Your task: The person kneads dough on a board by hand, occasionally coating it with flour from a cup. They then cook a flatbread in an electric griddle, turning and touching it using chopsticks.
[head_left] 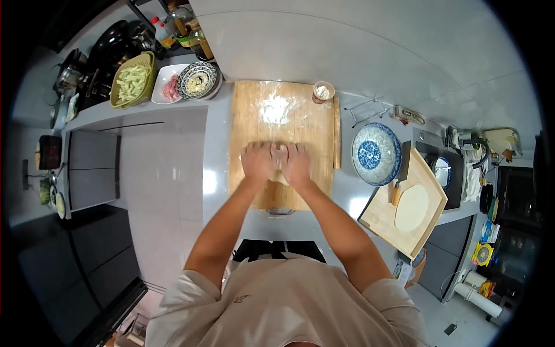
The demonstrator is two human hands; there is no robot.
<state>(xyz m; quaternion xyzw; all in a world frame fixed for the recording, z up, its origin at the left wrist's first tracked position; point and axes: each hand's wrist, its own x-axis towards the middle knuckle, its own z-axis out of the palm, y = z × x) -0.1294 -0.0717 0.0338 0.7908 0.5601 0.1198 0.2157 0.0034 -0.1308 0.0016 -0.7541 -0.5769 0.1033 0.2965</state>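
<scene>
Both bare hands down on the wooden board, side by side and nearly touching; left hand [258,162] and right hand [297,163] set on a pale lump of dough [279,173], fingers pointing away from the body; contact with the dough plain, but fingertips blurred, so cannot tell whether either closes round it or only presses flat. Dough shows between the hands and a little on the near side, toward the lower middle of the board [245,110]; white flour [274,109] spread over the far half; metal handle [281,212] at the board's near edge. Far right corner of the board: paper cup [322,92] with white powder inside; long wooden rod [337,136] lying along the right edge. Farther right on the grey table [216,173]: wire rack [367,111] near the wall; blue-and-white dish [376,154]; cleaver [404,166] just beside it, wooden handle reaching over a wooden tray [378,211]; flat round dough sheet [413,208] lying in that tray. Far left of the board: patterned bowl [184,87] of chopped pale stuff; white dish [161,81] with pink meat [170,88]; yellow-green basket [152,72] of pale green vegetable strips [132,82]; bottles [199,45] behind these.
</scene>
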